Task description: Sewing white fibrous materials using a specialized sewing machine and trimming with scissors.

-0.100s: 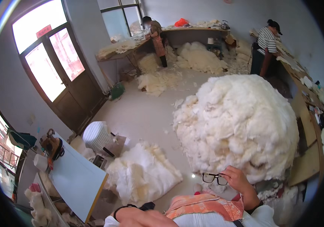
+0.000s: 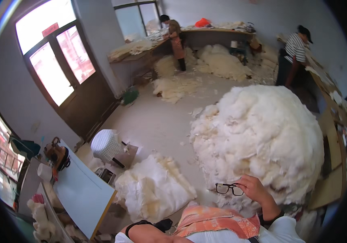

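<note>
My right hand (image 2: 253, 187) is closed on a pair of black-framed glasses (image 2: 230, 187), held out over the lower edge of a huge heap of cream fleece (image 2: 254, 125). My left arm (image 2: 155, 235) is bent at the bottom edge, against my body, with its fingers not visible. Just above my right forearm's inner side, orange patterned cloth (image 2: 214, 220) lies across my white-clothed front. A flatter pile of white fleece (image 2: 151, 186) lies on the floor beyond my left arm.
A pale worktable (image 2: 80, 194) with an iron (image 2: 56, 156) stands at left, beside a checked covered object (image 2: 104, 143). Two co-workers (image 2: 175, 44) (image 2: 293, 52) stand at long benches (image 2: 218, 30) along the walls, with more fleece below. A glazed door (image 2: 60, 69) is at left.
The view has shifted slightly, so the room sits a little right and down in the picture. My right hand with the glasses appears slightly higher against the heap.
</note>
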`<state>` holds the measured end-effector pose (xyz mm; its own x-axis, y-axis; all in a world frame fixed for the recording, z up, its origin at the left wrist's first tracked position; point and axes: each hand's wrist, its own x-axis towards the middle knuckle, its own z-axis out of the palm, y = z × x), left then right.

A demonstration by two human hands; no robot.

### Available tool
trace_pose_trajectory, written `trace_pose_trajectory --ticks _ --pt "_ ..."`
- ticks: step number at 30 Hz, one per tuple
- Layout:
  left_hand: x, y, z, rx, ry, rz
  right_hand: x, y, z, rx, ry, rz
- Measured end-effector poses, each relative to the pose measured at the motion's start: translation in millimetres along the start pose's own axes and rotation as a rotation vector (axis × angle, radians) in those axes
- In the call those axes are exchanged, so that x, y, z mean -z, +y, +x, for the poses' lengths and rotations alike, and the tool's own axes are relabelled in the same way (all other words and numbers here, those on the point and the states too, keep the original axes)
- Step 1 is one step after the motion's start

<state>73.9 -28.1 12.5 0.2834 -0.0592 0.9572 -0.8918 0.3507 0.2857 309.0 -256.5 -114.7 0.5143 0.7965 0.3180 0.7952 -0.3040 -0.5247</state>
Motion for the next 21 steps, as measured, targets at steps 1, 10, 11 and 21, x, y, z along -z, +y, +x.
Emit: trace_pose_trajectory --ticks 1,10,11,21 --pt "8 -17 14 -0.116 0.006 0.083 -2 13 23 0.021 -0.014 0.018" --pt "141 -116 81 -0.106 0.458 -0.122 -58 89 231 0.154 -0.126 0.086" --pt "166 -119 97 0.080 0.555 -0.215 -59 97 254 0.136 -0.148 0.076" --pt "425 -225 156 -0.348 0.517 0.164 -107 159 502 0.099 -0.154 0.141"
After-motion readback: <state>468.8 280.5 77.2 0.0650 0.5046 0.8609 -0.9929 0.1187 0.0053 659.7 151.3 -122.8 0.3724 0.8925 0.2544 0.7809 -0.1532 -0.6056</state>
